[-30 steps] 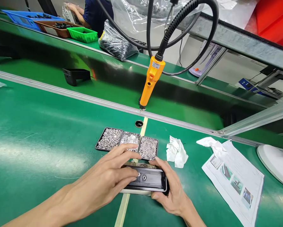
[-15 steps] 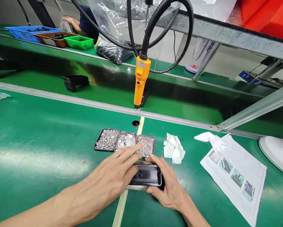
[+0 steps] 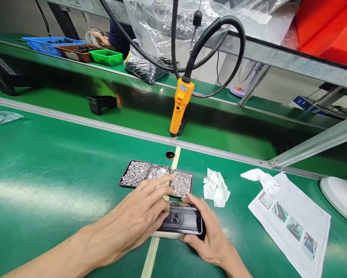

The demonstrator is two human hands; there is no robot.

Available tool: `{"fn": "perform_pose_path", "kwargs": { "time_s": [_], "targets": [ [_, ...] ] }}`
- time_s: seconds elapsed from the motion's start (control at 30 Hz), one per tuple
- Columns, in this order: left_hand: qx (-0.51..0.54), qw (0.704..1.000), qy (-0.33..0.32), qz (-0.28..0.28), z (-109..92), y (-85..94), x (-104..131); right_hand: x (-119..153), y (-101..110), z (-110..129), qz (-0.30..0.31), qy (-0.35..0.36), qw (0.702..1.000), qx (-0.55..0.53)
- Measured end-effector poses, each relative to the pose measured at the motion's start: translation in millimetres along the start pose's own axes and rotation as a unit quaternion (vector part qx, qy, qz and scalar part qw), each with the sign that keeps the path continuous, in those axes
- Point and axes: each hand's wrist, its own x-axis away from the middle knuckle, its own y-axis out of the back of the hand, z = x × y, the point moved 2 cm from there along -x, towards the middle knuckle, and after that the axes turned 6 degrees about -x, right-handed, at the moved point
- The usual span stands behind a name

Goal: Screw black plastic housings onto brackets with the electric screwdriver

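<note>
My right hand [image 3: 209, 231] grips the right end of a black, tray-like housing [image 3: 181, 221], thumb in front and fingers behind. The housing's open side faces up, showing a round hole or boss inside; a pale pad or edge shows underneath. My left hand [image 3: 146, 214] is over the left end of the housing. Its lower fingers are bent together at the recess, with their tips and whatever they hold hidden, while two others stretch out toward the small trays. Behind the hands are trays of small metal parts: a left tray [image 3: 135, 173], a middle tray [image 3: 161, 171] and a right tray [image 3: 182, 183].
An orange electric screwdriver [image 3: 181, 104] hangs on a coiled cable beyond the trays. Crumpled white tissue [image 3: 216, 187] and a printed sheet [image 3: 291, 227] lie to the right. Bins, including a green one [image 3: 108, 58], and a person's arm [image 3: 102, 38] are at the back.
The view has shifted, so most things appear slightly lower and farther right. My left lower fingers have bent a little more at the housing; my right hand keeps its grip.
</note>
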Motion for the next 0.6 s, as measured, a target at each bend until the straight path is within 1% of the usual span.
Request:
{"fn": "perform_pose_path", "kwargs": {
  "time_s": [0.1, 0.17, 0.23, 0.3, 0.4, 0.47, 0.6],
  "targets": [
    [0.063, 0.995, 0.053, -0.063, 11.3, 7.1, 3.9, 1.7, -0.2, -1.8, 0.005, -0.009, 1.0, 0.001],
    [0.103, 0.984, 0.095, -0.109, 25.0, 12.0, 9.3, 2.3, -0.6, -2.8, 0.005, -0.009, 1.0, -0.001],
    [0.131, 0.972, 0.142, -0.135, 41.7, 12.4, 17.1, 2.4, -1.0, -3.7, 0.002, -0.007, 1.0, -0.003],
    [0.145, 0.962, 0.188, -0.137, 57.1, 7.5, 26.5, 2.4, -1.1, -4.1, 0.0, -0.006, 1.0, -0.004],
    [0.151, 0.949, 0.253, -0.11, 71.0, -5.6, 41.1, 2.3, -0.5, -3.0, -0.002, -0.004, 1.0, -0.006],
    [0.158, 0.936, 0.301, -0.094, 74.1, -14.3, 49.3, 2.5, 0.1, -1.9, -0.005, -0.001, 1.0, -0.006],
    [0.203, 0.895, 0.387, -0.087, 75.1, -26.9, 58.6, 6.0, -0.4, -3.6, -0.009, -0.005, 1.0, 0.011]
  ]
}}
